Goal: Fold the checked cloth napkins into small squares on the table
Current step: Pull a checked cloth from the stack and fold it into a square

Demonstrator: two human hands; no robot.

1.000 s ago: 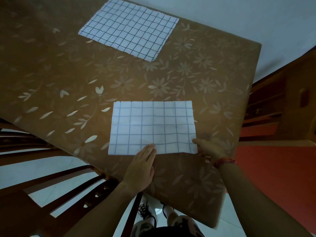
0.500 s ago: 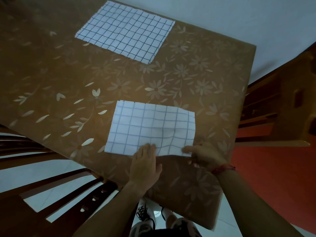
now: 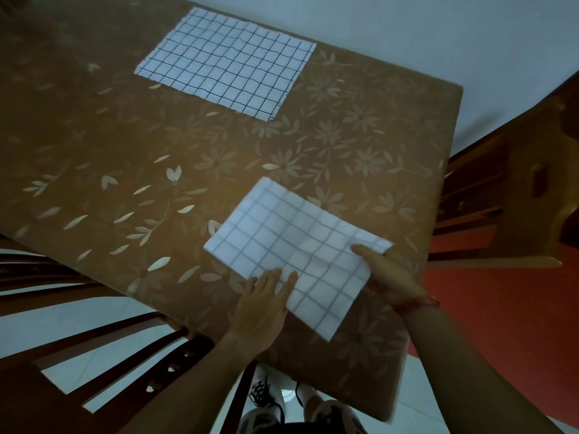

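Plainly two napkins lie on the table [image 3: 125, 145]: the far napkin [image 3: 225, 64] spread flat, the near napkin [image 3: 297, 255] skewed beside the near edge. The left hand [image 3: 260, 308] presses its rim, fingers straight and slightly apart. The right hand [image 3: 391, 277] pinches its right edge, thumb on top, fingers hidden beneath. Open tabletop lies between the napkins.

Left hand [image 3: 261, 305] flat, right hand [image 3: 390, 278] pinching, both at the near napkin [image 3: 282, 239].
The left hand lies palm down with its fingers straight and slightly spread, the fingertips [image 3: 293, 277] resting on the napkin's near-left edge, and its forearm reaches in from the near left. The right hand pinches the napkin's right edge with the thumb on top pointing left, the other fingers hidden under the cloth. A red thread [image 3: 418, 303] circles its wrist, and the forearm comes in from the near right.
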